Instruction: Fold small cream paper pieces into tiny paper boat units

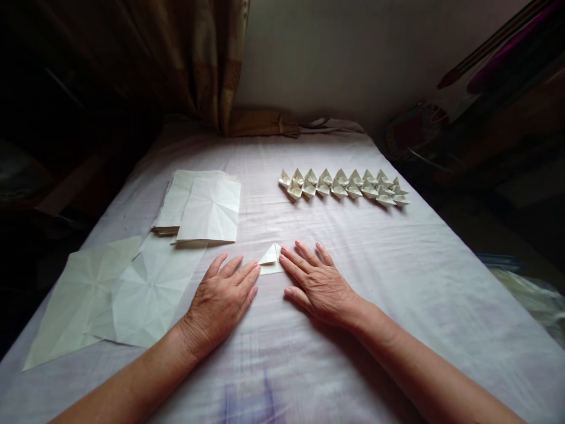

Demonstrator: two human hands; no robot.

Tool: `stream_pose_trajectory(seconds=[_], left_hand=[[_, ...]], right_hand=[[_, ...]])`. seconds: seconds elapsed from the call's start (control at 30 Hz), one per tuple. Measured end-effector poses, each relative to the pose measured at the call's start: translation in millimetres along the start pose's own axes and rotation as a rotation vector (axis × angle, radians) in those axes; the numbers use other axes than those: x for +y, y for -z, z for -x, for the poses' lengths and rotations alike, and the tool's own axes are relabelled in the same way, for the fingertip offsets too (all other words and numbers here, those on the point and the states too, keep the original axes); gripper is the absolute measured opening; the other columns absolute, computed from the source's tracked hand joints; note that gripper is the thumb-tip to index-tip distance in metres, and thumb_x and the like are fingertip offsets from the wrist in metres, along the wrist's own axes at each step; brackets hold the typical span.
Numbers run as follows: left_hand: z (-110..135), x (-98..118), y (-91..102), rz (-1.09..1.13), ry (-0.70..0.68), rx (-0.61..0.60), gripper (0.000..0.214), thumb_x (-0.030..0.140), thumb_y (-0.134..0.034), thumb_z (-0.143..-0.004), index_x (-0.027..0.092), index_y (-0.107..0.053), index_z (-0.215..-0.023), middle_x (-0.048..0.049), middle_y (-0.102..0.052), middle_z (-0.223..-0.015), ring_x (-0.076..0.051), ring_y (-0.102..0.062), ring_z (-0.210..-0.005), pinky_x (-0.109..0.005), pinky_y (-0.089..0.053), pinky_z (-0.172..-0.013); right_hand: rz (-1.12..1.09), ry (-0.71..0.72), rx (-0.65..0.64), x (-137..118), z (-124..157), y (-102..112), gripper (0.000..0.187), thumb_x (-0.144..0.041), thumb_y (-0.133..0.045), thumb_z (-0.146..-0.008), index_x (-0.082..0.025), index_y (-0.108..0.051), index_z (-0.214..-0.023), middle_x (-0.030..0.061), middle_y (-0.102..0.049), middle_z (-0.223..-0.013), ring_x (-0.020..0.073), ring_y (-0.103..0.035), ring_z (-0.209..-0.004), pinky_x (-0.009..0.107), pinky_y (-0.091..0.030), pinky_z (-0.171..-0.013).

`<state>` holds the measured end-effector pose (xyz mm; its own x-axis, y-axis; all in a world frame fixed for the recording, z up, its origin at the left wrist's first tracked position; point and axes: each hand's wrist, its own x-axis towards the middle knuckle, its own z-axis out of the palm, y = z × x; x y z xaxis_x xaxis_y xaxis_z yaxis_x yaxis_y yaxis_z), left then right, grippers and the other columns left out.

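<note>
A small piece of folded white paper [271, 259], with a pointed top, lies flat on the cloth between my hands. My left hand [223, 294] rests flat with its fingers stretched, the fingertips at the paper's left edge. On the other side, my right hand [315, 282] lies with fingers spread, its index fingertip touching the right edge. Both palms face down, and neither hand grips anything. Part of the paper's right side is covered by my right fingers.
Several folded paper boats [339, 182] stand in two rows at the back right. A stack of white paper [209, 206] lies back left, with loose creased sheets [150, 288] nearer me. Pale cloth [397, 330] covers the surface. A curtain [220, 70] hangs behind.
</note>
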<state>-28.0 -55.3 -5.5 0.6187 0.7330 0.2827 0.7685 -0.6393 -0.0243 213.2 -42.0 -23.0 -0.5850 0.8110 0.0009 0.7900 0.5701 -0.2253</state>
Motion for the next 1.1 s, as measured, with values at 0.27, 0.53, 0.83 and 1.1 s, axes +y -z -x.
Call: stream_pose_trajectory(seconds=[0.27,0.53,0.83,1.1], left_hand=[[-2.6,-2.9,2.3,0.040,0.017,0.031,0.025,0.020,-0.053,-0.091,0.018,-0.068,-0.111,-0.0048,-0.072,-0.114,-0.028,-0.061,-0.110,-0.049,-0.037,-0.103],[-19.2,6.4,-3.0,0.062,0.035,0.087,0.028,0.021,-0.053,-0.091,0.015,-0.065,-0.115,-0.0093,-0.070,-0.116,-0.028,-0.060,-0.109,-0.047,-0.042,-0.100],[-25.5,6.9,-22.1,0.090,0.029,0.119,0.024,0.026,-0.055,-0.094,0.018,-0.066,-0.114,-0.0066,-0.073,-0.110,-0.025,-0.064,-0.103,-0.042,-0.047,-0.093],[-28.0,2.0,-21.4,0.065,-0.047,0.177,0.019,0.023,-0.050,-0.097,0.017,-0.067,-0.104,-0.0070,-0.074,-0.101,-0.022,-0.066,-0.093,-0.039,-0.050,-0.087]], right_hand=[[0.011,-0.051,0.073,0.3,6.9,-1.3,0.053,-0.044,-0.047,-0.097,-0.024,-0.042,-0.146,0.0052,-0.041,-0.152,0.0309,-0.029,-0.144,0.058,-0.017,-0.116],[-0.043,-0.057,0.096,-2.9,7.0,-2.1,0.052,-0.041,-0.048,-0.097,-0.023,-0.043,-0.145,0.0052,-0.040,-0.152,0.0325,-0.030,-0.143,0.059,-0.017,-0.115],[-0.108,-0.061,0.232,2.2,6.7,-3.2,0.043,-0.030,-0.054,-0.092,-0.022,-0.055,-0.135,0.0088,-0.056,-0.141,0.0317,-0.043,-0.134,0.056,-0.028,-0.111],[-0.127,0.011,0.406,14.9,-2.9,-5.9,0.022,-0.024,-0.058,-0.091,-0.023,-0.068,-0.110,0.0067,-0.070,-0.120,0.0282,-0.059,-0.115,0.046,-0.043,-0.097]])
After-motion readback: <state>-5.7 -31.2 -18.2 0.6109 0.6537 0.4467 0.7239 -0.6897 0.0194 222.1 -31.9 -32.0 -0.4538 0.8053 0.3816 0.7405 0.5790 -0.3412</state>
